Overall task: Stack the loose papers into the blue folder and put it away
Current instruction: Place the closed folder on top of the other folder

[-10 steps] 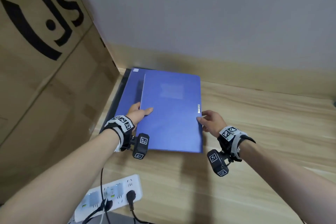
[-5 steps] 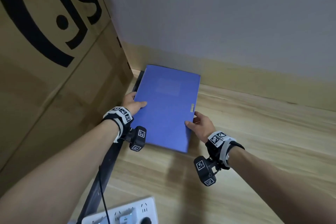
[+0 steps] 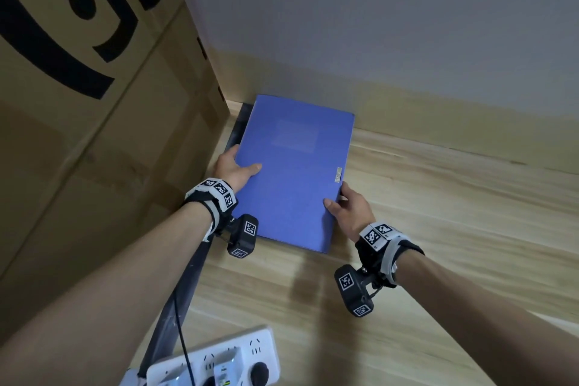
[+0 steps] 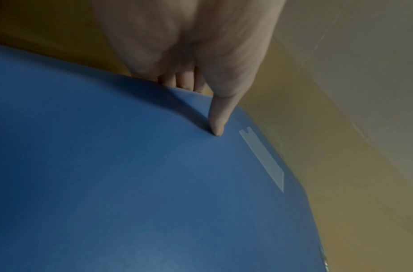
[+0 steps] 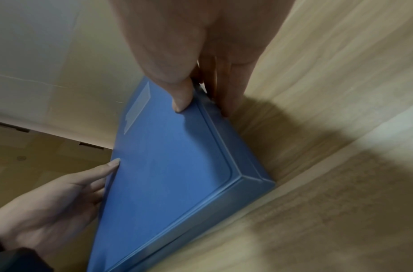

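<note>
The blue folder (image 3: pixel 294 172) (image 4: pixel 154 184) (image 5: pixel 173 169) is closed and lies near the back left corner of the wooden table, close to the wall. My left hand (image 3: pixel 233 171) (image 4: pixel 208 88) grips its left edge, thumb on the cover and fingers under the edge. My right hand (image 3: pixel 347 208) (image 5: pixel 201 88) grips its right edge near the clasp, thumb on top and fingers down the side. No loose papers show in any view.
A large cardboard box (image 3: pixel 94 135) stands against the folder's left side. A grey wall (image 3: pixel 376 25) runs behind it. A white power strip (image 3: pixel 216 360) with a black cable lies at the table's near edge. Bare wooden table (image 3: pixel 454 229) stretches to the right.
The folder's open left flap has been shut. Both hands have slid the closed folder left and back toward the corner by the box.
</note>
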